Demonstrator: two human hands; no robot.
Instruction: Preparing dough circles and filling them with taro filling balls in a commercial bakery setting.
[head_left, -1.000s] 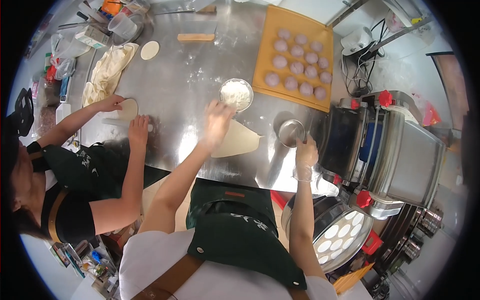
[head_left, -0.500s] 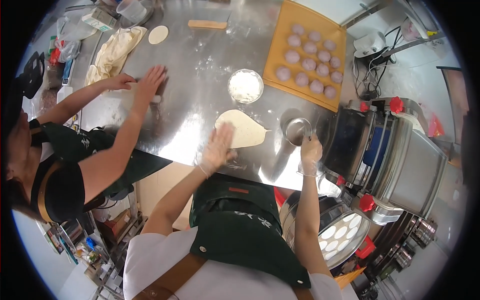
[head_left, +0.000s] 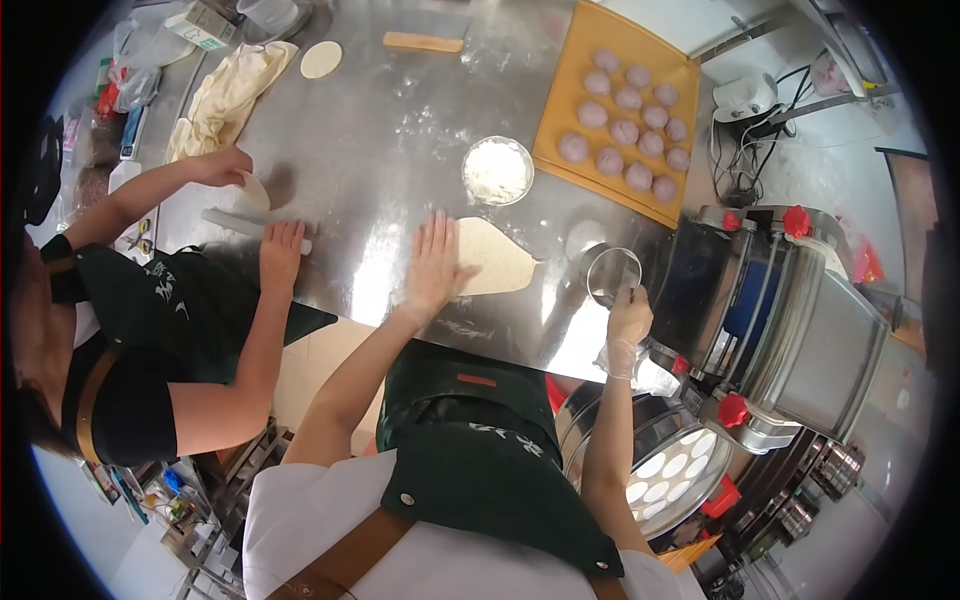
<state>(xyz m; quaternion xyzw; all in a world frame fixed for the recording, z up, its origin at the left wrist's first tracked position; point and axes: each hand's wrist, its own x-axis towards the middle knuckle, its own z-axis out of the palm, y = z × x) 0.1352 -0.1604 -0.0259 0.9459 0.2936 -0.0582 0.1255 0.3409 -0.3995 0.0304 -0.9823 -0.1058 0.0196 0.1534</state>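
Note:
Spread open, my left hand [head_left: 435, 262] lies on the left part of a thin, pale dough sheet [head_left: 492, 255] on the steel worktop. In my right hand [head_left: 628, 322], which has a clear plastic glove on it, is the handle of a round metal tool [head_left: 610, 270], held just right of the sheet. A bowl of white flour [head_left: 498, 170] stands above the dough. Farther right, an orange board [head_left: 555, 140] bears several round lilac balls [head_left: 627, 97].
At left a co-worker's hands [head_left: 282, 240] are at a pale rolling pin [head_left: 235, 222] and dough disc. A cloth [head_left: 225, 95], a dough disc [head_left: 320, 59] and a wood-edged scraper [head_left: 422, 42] lie farther back. A steel roller machine [head_left: 770, 300] borders the right, a round tray [head_left: 680, 490] below.
My left hand has come down from beside the flour bowl onto the dough sheet and flattened out. My right hand still holds the metal tool. The co-worker's hands have shifted along the pin.

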